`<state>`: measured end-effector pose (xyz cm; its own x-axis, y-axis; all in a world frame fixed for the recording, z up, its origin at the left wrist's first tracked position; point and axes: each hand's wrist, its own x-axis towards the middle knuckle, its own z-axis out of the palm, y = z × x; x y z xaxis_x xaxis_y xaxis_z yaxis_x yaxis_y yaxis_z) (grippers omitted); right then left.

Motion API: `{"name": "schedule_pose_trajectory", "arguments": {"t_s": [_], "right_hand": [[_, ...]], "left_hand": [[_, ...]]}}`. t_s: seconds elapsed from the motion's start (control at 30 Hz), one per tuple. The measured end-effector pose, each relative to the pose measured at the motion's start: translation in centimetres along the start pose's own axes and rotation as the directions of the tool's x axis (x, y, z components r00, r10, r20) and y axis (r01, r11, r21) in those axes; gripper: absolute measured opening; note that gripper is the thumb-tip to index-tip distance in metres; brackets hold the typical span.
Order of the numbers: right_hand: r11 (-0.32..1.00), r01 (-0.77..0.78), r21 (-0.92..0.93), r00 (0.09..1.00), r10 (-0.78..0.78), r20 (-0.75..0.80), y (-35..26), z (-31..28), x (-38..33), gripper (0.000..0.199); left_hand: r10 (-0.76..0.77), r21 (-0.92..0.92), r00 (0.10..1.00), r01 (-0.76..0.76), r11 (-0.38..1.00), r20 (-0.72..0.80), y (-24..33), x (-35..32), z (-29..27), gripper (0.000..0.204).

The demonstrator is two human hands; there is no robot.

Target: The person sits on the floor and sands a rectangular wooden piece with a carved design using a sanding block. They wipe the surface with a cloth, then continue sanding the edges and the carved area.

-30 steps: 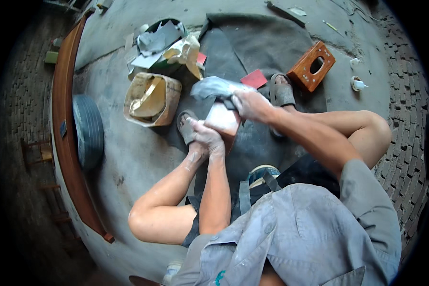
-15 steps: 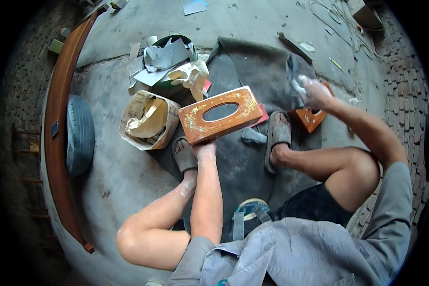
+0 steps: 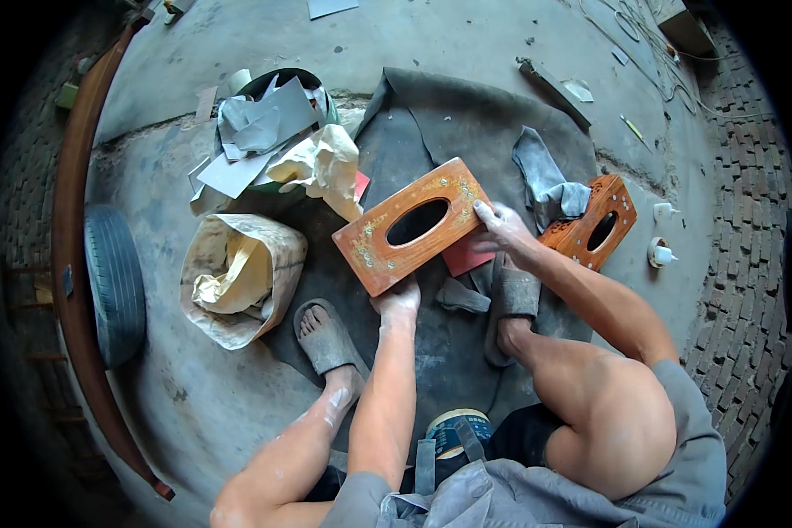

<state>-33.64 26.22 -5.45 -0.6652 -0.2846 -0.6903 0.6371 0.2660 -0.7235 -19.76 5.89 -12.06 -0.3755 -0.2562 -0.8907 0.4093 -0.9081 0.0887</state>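
Holding wooden box (image 3: 377, 248) with left hand (image 3: 398, 299) beneath, right hand (image 3: 504, 231) at right end. Noted right of wooden box: cloth (image 3: 541, 167) on second box (image 3: 607, 201); left: tub (image 3: 286, 264).

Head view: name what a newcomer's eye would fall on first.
The decorated wooden box with an oval opening, held mid-picture by the left hand from beneath, with the right hand at its right end. Next, a second wooden box at the right, partly hidden by a greyish cloth. At far left, a long brown beam curves past a dark tire.
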Motion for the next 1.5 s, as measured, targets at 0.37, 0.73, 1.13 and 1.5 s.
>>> {"name": "schedule_pose_trajectory", "arguments": {"t_s": [0.37,0.73,1.13,1.5], "right_hand": [[0.949,0.166,-0.266,0.983,-0.181,-0.032,-4.0,-2.2,1.5,0.067],[0.945,0.29,-0.152,0.954,-0.299,-0.038,-1.6,-1.2,2.9,0.039],[0.601,0.256,-0.757,0.837,-0.53,-0.137,7.1,-1.6,-1.5,0.038],[0.567,0.451,-0.689,0.735,-0.674,-0.074,8.2,-1.2,-1.3,0.017]], "left_hand": [[-0.091,0.194,0.977,0.129,0.972,-0.195,-4.1,-1.6,-3.5,0.049],[-0.025,0.688,1.0,0.031,0.725,-0.018,-3.2,-7.0,-5.2,0.053],[-0.223,0.411,0.716,-0.594,-0.691,0.661,-5.5,-7.0,-6.9,0.046],[-0.514,-0.229,0.085,-0.825,-0.517,0.854,5.9,-10.8,16.5,0.017]]}}
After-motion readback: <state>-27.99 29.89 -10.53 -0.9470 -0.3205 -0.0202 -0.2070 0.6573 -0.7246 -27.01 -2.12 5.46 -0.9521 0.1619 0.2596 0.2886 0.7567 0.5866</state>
